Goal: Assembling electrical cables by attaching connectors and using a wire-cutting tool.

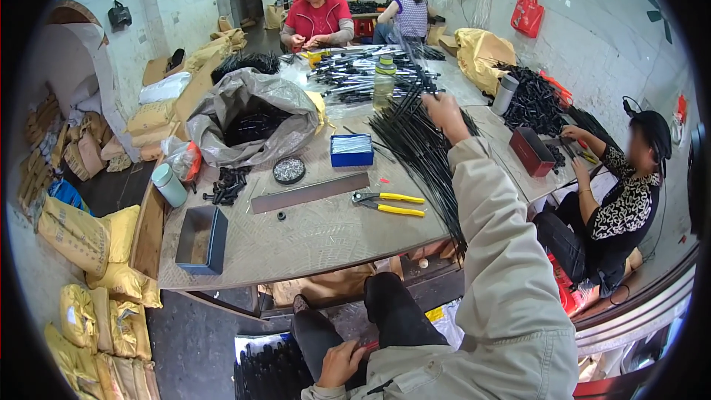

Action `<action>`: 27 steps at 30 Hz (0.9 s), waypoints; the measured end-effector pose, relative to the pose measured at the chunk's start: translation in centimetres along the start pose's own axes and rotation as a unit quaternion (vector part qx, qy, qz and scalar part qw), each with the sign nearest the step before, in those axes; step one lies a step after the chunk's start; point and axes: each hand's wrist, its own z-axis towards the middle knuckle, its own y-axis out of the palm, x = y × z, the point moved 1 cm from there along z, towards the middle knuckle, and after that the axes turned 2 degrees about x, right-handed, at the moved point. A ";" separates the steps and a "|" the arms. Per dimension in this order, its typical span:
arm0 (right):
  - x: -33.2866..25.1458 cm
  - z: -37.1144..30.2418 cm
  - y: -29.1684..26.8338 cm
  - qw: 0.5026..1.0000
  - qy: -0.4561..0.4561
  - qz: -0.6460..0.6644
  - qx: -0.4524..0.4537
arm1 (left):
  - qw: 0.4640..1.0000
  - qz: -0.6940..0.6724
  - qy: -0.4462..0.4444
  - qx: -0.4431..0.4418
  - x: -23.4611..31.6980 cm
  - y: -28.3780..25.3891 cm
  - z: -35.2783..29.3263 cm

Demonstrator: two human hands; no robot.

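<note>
My right arm stretches across the table, and my right hand [446, 117] is closed at the upper end of a fanned pile of thin black rods [415, 144]. Its fingertips are partly hidden, but it appears to grip some of the rods. Low at my lap, my left hand [339, 363] is curled closed beside my thigh. A small red piece [368, 347] shows at its fingers; what it is cannot be made out. Yellow-handled cutting pliers [392, 204] lie left of the rods, near a flat metal bar [309, 192] and a blue box of thin pale sticks [352, 150].
Also on the table are an open blue-grey box [201, 241], a round black dish [289, 171], a grey sack [252, 115] of black parts and a green bottle [384, 81]. One person [318, 15] works opposite; another [618, 178] sits at the right by a dark red box [531, 152].
</note>
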 end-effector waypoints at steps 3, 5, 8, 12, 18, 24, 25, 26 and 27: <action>-3.3 1.8 -0.5 0.990 -0.075 0.118 0.027 | 0.999 -0.029 -0.020 -0.031 0.9 0.0 0.5; -8.5 0.4 -1.0 0.946 -0.154 0.281 0.056 | 0.998 -0.043 -0.032 -0.041 1.2 -0.1 0.5; -12.7 -0.9 -1.6 0.936 -0.206 0.249 0.141 | 0.999 -0.031 -0.002 -0.040 1.8 -0.1 0.5; -12.5 -4.4 1.9 0.911 -0.274 0.265 0.157 | 0.999 -0.017 0.039 -0.026 3.2 -1.5 1.0; -8.3 -10.1 8.7 0.926 -0.262 0.269 0.033 | 0.987 -0.077 0.138 0.027 8.9 -7.5 5.5; -16.0 -9.9 6.5 0.943 -0.283 0.141 -0.108 | 0.943 -0.271 0.166 0.102 17.0 -14.3 15.1; -16.7 -10.2 6.3 0.943 -0.268 0.130 -0.148 | 0.891 -0.403 0.159 0.134 18.2 -14.8 17.6; -17.4 -10.7 6.0 0.943 -0.251 0.118 -0.185 | 0.889 -0.397 0.154 0.170 19.0 -15.8 19.9; -18.0 -12.1 6.4 0.938 -0.254 0.123 -0.201 | 0.887 -0.386 0.143 0.210 18.7 -17.3 21.5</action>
